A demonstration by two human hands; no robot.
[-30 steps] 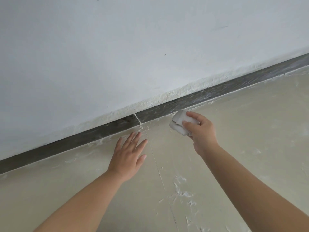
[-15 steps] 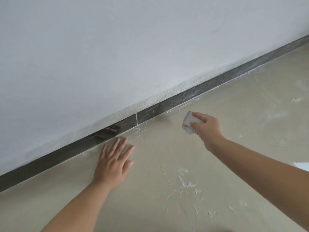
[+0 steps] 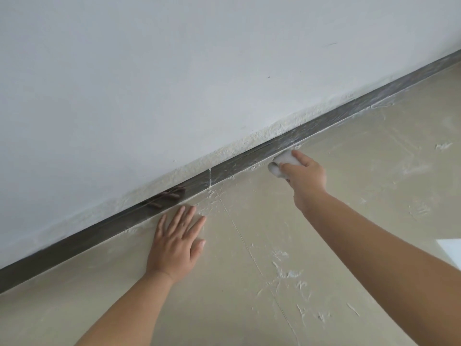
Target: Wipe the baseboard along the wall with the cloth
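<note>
A dark grey baseboard (image 3: pixel 239 163) runs diagonally along the foot of the white wall (image 3: pixel 174 83), with a pale joint line near its middle. My right hand (image 3: pixel 303 173) grips a folded white cloth (image 3: pixel 280 162) and holds it against the bottom edge of the baseboard, right of the joint. My left hand (image 3: pixel 178 239) lies flat on the beige floor (image 3: pixel 361 171), fingers spread, its fingertips close to the baseboard left of the joint. A faint reflection of that hand shows on the glossy baseboard.
White plaster smears and flecks mark the floor near the baseboard and along a thin tile seam (image 3: pixel 254 258). Rough cream plaster edges the wall just above the baseboard. A pale patch (image 3: pixel 451 250) shows at the right edge.
My right hand has carried the cloth from the floor up to the baseboard's lower edge and further right along it. My left hand stays flat on the floor.
</note>
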